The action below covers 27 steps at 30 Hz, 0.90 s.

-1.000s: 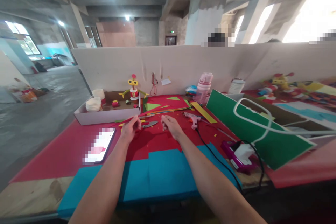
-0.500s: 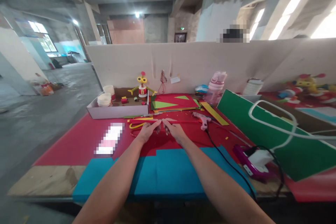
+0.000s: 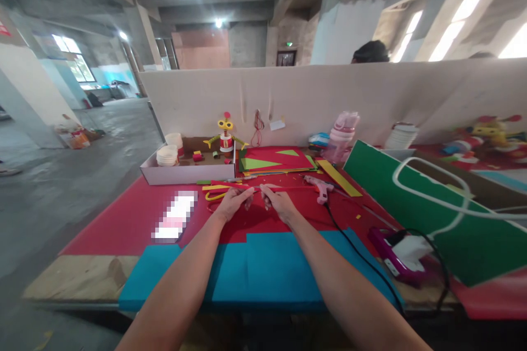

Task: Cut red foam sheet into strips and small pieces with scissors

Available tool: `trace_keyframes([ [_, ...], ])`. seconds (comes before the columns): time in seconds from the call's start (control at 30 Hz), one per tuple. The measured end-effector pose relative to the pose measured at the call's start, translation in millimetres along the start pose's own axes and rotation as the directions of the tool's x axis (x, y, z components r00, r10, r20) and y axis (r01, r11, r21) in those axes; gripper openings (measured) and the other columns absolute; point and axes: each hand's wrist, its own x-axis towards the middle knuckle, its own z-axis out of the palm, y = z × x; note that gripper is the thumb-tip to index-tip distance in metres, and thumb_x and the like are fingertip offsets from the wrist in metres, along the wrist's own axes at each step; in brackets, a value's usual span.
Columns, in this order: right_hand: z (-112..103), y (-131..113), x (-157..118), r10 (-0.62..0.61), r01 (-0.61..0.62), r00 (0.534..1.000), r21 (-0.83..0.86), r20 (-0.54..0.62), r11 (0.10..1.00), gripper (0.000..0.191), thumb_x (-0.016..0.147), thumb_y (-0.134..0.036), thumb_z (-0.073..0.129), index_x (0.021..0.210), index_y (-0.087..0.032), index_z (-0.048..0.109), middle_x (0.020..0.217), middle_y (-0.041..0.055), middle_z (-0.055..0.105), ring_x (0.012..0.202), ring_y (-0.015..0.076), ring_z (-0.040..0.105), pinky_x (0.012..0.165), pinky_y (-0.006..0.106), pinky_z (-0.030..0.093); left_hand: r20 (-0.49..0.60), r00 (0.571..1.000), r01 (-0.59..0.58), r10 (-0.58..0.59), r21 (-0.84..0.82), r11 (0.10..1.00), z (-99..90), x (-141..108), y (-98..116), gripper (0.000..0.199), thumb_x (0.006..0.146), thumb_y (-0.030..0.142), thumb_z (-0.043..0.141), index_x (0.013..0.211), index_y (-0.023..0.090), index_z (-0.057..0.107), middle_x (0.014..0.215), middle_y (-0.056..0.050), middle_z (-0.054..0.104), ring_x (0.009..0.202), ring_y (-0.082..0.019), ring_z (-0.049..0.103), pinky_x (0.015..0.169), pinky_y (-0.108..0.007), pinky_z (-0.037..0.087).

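A narrow red paper strip [image 3: 302,189] runs sideways over the red tabletop. My left hand [image 3: 234,203] pinches it from the left, thumb against fingers. Close beside it, my right hand [image 3: 279,201] pinches the same strip, with a small gap between the two thumbs. Part of the strip is hidden behind my fingers. Left of my left hand lie a yellow bent piece [image 3: 214,196] and some flat yellow strips. A pink hot glue gun [image 3: 321,186] rests to the right of my right hand, its black cord trailing toward the front edge.
A shallow box [image 3: 187,174] holds paper cups and a yellow-headed figure [image 3: 225,134]. Red and green sheets [image 3: 269,160] are stacked behind my hands. Blue sheets [image 3: 284,269] cover the front edge. Right are a green board [image 3: 411,208], a purple power strip [image 3: 395,258] and a pink bottle [image 3: 341,134].
My thumbs were almost touching and have drawn slightly apart along the red strip. The strip's left end is tilted up a little more. The whole view has shifted slightly.
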Motion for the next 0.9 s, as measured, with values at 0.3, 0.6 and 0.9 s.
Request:
trace_keyframes([
  [0.3,0,-1,-2,0.039,-0.038,0.999,-0.015,0.032,0.999,0.041,0.074,-0.055,0.062,0.057,-0.020,0.051,0.043,-0.0072,0.040,0.037,0.0073,0.035,0.038,0.021,0.035,-0.026,1.000,-0.002,0.003,0.039,0.999,-1.3,0,-4,0.049,0.083,0.051,0.056,0.048,0.016,0.057,0.048,-0.001,0.055,0.052,-0.012,0.051,0.064,-0.027,0.041],
  [0.6,12,1,-3,0.056,-0.055,0.998,-0.015,0.042,0.998,0.047,0.070,-0.062,0.062,0.058,-0.018,0.054,0.047,-0.0053,0.046,0.041,0.0073,0.040,0.042,0.021,0.041,-0.119,0.991,0.044,-0.053,-0.070,0.997,10.3,-1,-5,0.046,0.081,0.049,0.058,0.050,0.016,0.057,0.053,-0.002,0.057,0.057,-0.014,0.053,0.067,-0.028,0.042],
  [0.9,10,0,-2,0.052,-0.052,0.999,-0.041,-0.002,0.998,0.042,0.075,-0.052,0.060,0.052,-0.018,0.052,0.040,-0.0062,0.039,0.036,0.0066,0.035,0.039,0.020,0.037,-0.184,0.983,0.018,-0.019,-0.008,1.000,7.1,0,-2,0.044,0.079,0.047,0.060,0.050,0.015,0.058,0.050,-0.001,0.055,0.052,-0.012,0.051,0.061,-0.026,0.041],
])
